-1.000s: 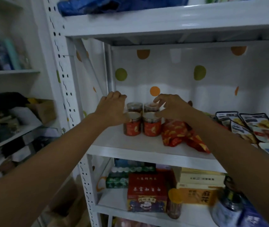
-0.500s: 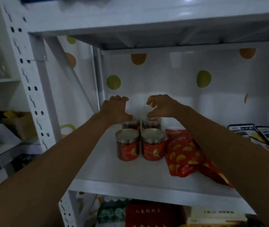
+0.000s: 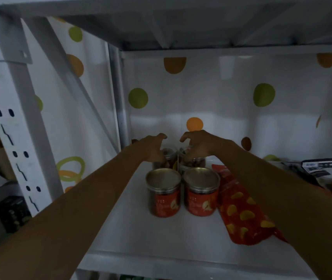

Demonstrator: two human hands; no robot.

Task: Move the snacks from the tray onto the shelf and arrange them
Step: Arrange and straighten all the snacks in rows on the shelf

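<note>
Four red-labelled snack jars with metal lids stand in a square on the white shelf board. The front left jar and front right jar stand free. My left hand is clawed over the lid of the back left jar. My right hand grips the top of the back right jar in the same way. Both back jars are largely hidden by my hands and the front jars. A red snack pouch lies flat just right of the jars.
Dark snack packets lie at the right end of the shelf. A dotted white sheet lines the back and left side. The perforated upright post stands at the left, and the upper shelf is close overhead.
The camera has moved closer and lower into the shelf bay. Both hands have stayed on the two back jars, which sit deeper toward the back wall than a second ago.
</note>
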